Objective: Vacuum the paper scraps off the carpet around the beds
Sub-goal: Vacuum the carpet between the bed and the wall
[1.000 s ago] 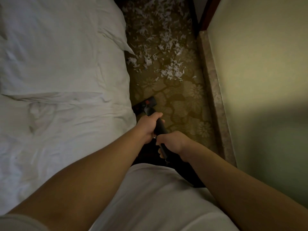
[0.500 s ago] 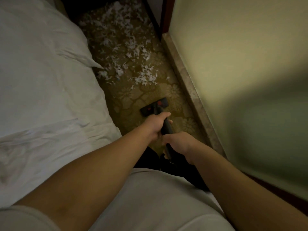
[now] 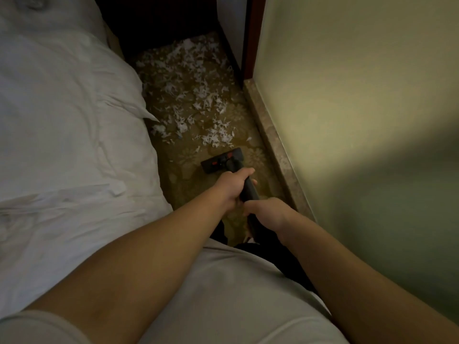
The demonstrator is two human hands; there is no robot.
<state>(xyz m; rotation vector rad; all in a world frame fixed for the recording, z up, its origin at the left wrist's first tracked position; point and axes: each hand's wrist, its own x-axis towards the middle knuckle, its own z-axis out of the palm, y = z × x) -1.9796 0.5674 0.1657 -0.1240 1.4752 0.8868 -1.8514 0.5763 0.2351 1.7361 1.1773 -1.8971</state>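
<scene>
Bed [image 3: 74, 145] fills the left, and its sheet edge runs down the aisle side. Right of it, scraps [image 3: 196, 105] cover the far carpet [image 3: 188, 175] from the bed side almost to the trim, up to the dark furniture [image 3: 161, 21] at the top. The near strip looks bare.

Change: a second ago the head [image 3: 222, 161] sat tight by the bed, well short of the pile. It has since slid right to mid-aisle and forward. Its front edge is now just short of the nearest scraps and not yet on them. I read this as the start of a pass into the pile, with nearly all the pickup left to do.

Left hand [image 3: 233, 186] is in front, fingers wrapped round the tube [image 3: 248, 189]. Right hand [image 3: 267, 212] sits just behind it, fingers clenched on the same tube.

Room: the aisle is narrow. The head spans about half of it, with a gap to the bed on its left and a smaller one to the baseboard [image 3: 273, 145] on its right. I have free travel straight ahead until the furniture. Scraps lying against the bed edge and along the baseboard will likely need offset passes. The wall [image 3: 347, 95] closes off the right, so there is no swing room there.
</scene>
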